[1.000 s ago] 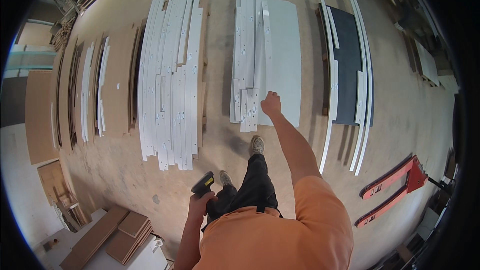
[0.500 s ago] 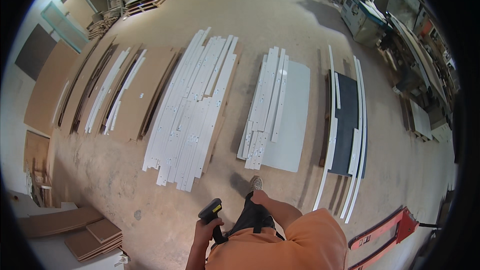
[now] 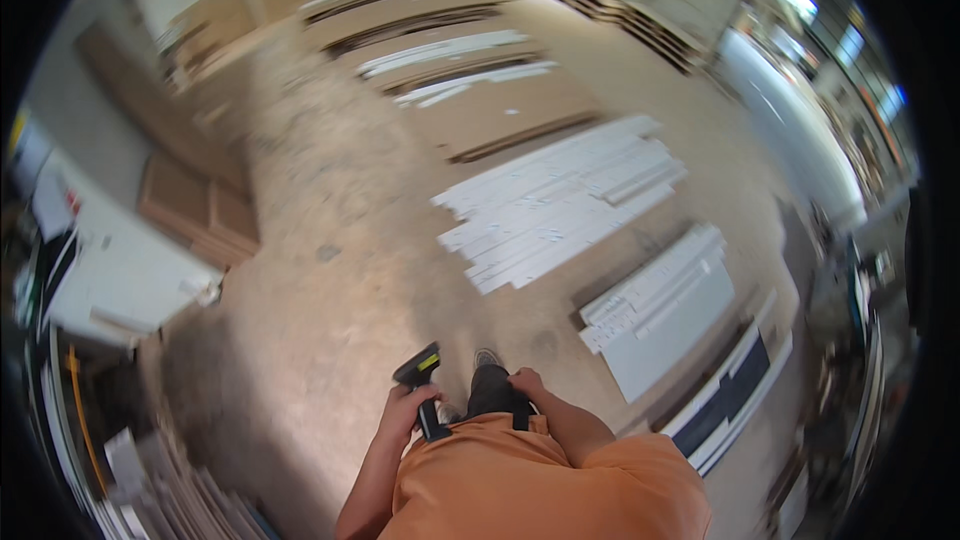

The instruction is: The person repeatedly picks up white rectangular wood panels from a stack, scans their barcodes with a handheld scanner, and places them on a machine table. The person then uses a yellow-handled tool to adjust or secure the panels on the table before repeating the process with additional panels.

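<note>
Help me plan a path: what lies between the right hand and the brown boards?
Head view: floor, then white strips, lie between the right hand and the brown boards.

Open passage: beige concrete floor, wide, ahead and left of the black pistol-shaped handheld scanner in the left hand.
Obstacle, left: white flat surface bearing brown rectangular panels.
Obstacle, ahead: broad spread of long white boards.
Obstacle, right: pale grey rectangular panel, partly board-covered.
Narrow passage: floor strip between these last two.
Obstacle, right hand: black-trousered leg, just beside.
</note>
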Demonstrator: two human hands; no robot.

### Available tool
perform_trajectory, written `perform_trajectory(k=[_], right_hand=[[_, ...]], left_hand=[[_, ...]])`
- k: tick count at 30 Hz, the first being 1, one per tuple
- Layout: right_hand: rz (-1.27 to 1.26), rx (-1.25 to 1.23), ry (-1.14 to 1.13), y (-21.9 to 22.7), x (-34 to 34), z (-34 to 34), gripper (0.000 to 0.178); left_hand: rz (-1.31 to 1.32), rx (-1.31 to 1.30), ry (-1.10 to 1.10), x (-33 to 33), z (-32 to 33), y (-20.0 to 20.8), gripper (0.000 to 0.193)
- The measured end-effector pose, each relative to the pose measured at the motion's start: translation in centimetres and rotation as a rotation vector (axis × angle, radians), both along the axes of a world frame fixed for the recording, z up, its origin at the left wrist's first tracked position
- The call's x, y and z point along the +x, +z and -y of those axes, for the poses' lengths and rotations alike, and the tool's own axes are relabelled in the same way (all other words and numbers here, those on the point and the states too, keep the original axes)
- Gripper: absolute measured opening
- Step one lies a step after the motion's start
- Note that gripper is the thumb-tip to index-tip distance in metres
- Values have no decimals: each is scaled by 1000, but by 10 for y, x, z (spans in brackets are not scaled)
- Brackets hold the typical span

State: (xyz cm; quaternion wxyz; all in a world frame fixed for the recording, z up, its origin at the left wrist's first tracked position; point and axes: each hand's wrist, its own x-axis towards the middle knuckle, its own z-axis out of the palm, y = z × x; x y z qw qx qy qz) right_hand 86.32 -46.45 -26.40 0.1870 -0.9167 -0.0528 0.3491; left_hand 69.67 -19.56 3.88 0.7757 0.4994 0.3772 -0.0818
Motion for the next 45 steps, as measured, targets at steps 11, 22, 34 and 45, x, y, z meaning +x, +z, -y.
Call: perform_trajectory(k=[11, 22, 34, 45], right_hand=[[-268, 146, 1277, -37, 12, -247, 25], [-83, 49, 1685, -51, -207, -676, 28], [-268, 943, 2034, 250, -714, -909, 50], [-46, 1411, 2601, 422, -1022, -907, 91]], left_hand=[[128, -112, 847, -163, -84, -16, 37], [42, 93, 1512, -357, -242, 56, 36], [241, 254, 1672, -584, -348, 60, 28], [436, 556, 1700, -771, -400, 119, 31]])
